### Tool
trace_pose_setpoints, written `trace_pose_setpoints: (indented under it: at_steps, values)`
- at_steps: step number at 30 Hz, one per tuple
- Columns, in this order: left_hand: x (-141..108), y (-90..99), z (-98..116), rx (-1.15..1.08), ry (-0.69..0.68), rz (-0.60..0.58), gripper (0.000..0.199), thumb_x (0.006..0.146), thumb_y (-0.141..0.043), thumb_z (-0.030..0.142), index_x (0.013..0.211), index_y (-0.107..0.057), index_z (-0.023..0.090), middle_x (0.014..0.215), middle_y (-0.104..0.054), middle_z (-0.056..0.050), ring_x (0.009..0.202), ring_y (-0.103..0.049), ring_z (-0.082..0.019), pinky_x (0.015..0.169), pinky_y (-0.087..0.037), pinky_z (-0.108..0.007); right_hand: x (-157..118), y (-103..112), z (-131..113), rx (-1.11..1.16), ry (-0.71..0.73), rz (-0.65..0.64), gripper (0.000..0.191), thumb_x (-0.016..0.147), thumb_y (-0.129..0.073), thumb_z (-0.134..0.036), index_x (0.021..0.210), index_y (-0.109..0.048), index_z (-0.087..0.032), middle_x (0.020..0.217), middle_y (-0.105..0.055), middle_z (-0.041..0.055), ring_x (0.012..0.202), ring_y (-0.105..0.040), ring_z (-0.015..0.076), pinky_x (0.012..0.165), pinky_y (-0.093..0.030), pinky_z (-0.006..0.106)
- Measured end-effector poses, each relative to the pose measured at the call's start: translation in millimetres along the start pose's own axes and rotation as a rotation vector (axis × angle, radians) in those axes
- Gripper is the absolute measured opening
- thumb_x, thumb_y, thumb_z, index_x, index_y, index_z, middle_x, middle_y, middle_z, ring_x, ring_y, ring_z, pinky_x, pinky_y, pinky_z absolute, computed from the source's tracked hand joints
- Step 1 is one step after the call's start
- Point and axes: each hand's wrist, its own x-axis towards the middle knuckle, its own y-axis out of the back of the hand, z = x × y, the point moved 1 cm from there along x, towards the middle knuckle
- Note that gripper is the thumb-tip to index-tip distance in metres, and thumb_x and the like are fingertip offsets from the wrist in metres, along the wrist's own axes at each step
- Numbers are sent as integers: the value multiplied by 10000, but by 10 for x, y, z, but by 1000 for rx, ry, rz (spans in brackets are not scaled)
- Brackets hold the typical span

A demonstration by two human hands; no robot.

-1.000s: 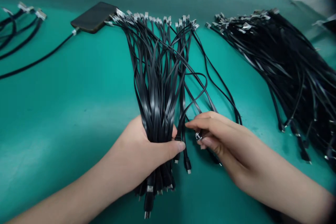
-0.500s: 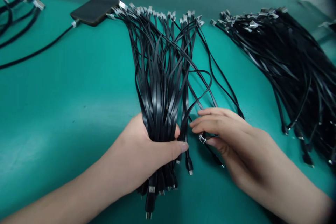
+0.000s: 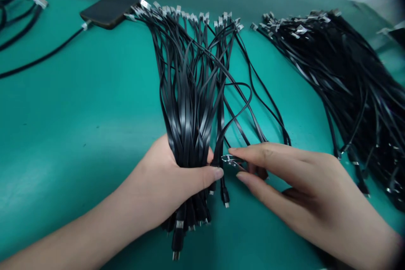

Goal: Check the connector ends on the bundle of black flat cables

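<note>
Left hand (image 3: pixel 172 181): grip closed firmly round a bundle (image 3: pixel 185 109) of flat black cables, thumb laid across the front. Bundle rests on the green counter (image 3: pixel 95 97), fanning out from the hand toward the far edge; metal plugs (image 3: pixel 190 16) spread in an uneven row there. Small ends hang below the fist, one large plug (image 3: pixel 177 238) lowest. Right hand (image 3: pixel 291 173): just right of the bundle, thumb and forefinger partly spread, a small shiny metal piece (image 3: pixel 230 160) held at the fingers, its tip pointing at the left thumb; which fingers bear it, cannot tell. Loose cables (image 3: pixel 267 95) pass from the row of plugs down behind this hand. Toward the far edge, left of the plugs: a dark phone (image 3: pixel 110 8) with a cord (image 3: pixel 44 61) joined to its left end. Well right of the bundle: a heap (image 3: pixel 344 63) of similar black cables.
</note>
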Motion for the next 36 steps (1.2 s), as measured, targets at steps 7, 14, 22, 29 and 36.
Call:
trace_pose_setpoints:
  at_steps: [7,14,22,29,36]
  values:
    - [-16,-6,53,-27,10,-21,238,655,-817,279,758,-616,204,711,-622,29,666,-576,-161,605,-457,-283,32,-11,-31,45,11,0,269,987,-579,-186,1208,-681,-299,1040,-762,7,866,-732,150,743,-610,229]
    - [-22,-5,59,-33,2,-29,242,649,-805,264,719,-581,201,666,-562,48,637,-533,-141,579,-422,-267,26,-13,-37,41,13,1,269,980,-580,-187,1202,-695,-286,1047,-769,20,897,-739,164,773,-617,245]
    - [-19,-15,64,-45,-10,-46,224,657,-795,260,722,-587,206,680,-561,44,642,-527,-146,591,-411,-277,28,-35,-42,39,12,-16,267,977,-592,-192,1211,-687,-277,1069,-763,16,933,-735,149,794,-605,220]
    - [-21,-19,100,-14,0,-61,180,681,-774,253,733,-607,210,673,-567,42,639,-531,-151,586,-404,-279,-8,-77,-42,15,-1,1,255,979,-592,-202,1209,-685,-261,1045,-768,28,919,-746,170,759,-611,244]
    - [-43,-23,139,10,-4,-52,162,664,-776,223,724,-626,209,642,-560,48,594,-518,-140,541,-402,-260,9,-84,-53,36,9,17,257,986,-565,-182,1180,-711,-268,1026,-779,44,913,-752,211,749,-614,300]
